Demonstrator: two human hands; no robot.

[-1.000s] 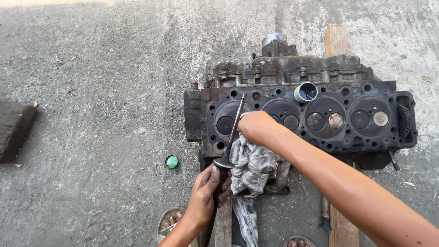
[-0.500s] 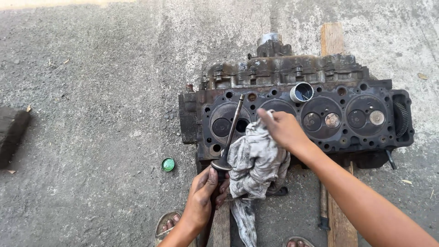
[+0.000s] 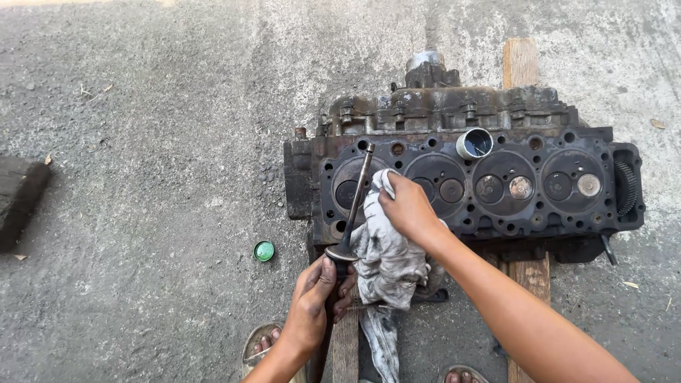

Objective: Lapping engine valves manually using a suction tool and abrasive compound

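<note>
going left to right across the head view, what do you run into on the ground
dark block at the left edge → green cap → left hand holding the engine valve → right hand gripping the grey rag → small metal cup on the cylinder head → wooden plank

Bare forearms, sandalled feet [image 3: 261,347]

Your engine head [image 3: 489,181] lies on planks [image 3: 521,64] at right; a cap [image 3: 264,250] sits to its left, a block [image 3: 20,201] at far left.
</note>
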